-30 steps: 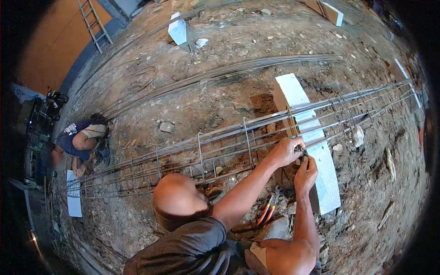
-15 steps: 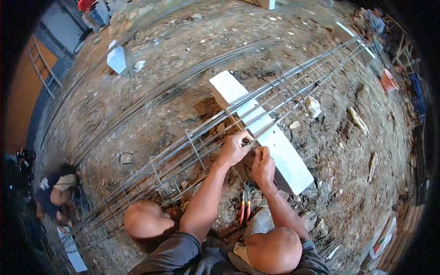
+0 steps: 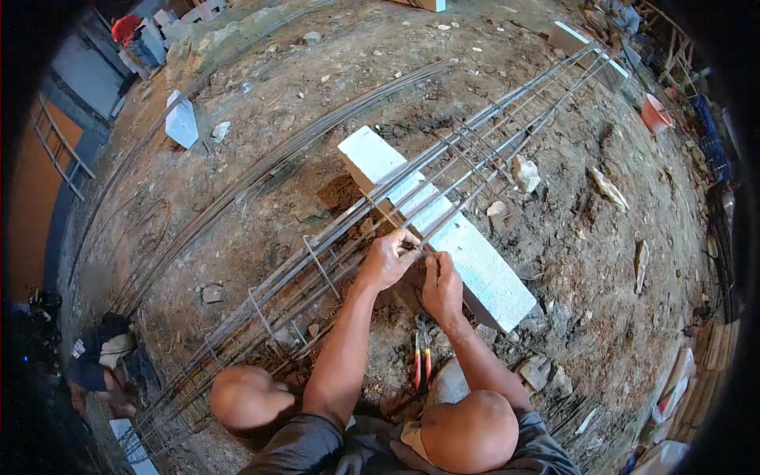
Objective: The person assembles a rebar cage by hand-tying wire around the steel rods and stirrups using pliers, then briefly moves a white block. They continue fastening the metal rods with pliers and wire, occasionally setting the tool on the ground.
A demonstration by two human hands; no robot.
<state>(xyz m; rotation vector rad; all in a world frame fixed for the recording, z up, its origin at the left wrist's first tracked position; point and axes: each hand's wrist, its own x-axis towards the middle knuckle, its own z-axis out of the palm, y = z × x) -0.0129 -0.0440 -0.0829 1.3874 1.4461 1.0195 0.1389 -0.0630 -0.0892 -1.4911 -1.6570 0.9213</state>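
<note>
Steel rod cage lying slantwise over dirt ground and a white block, left hand closed around its near rod, right hand just beside, fingers pinched together at that rod, pliers on the ground below the hands

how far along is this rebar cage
Done: long bars lie across the white block, and several stirrups stand on the rebar cage. In hand: left hand and right hand pinch one joint. Left: likely more joints, though ties are too small to see; pliers lie on the ground.
</note>
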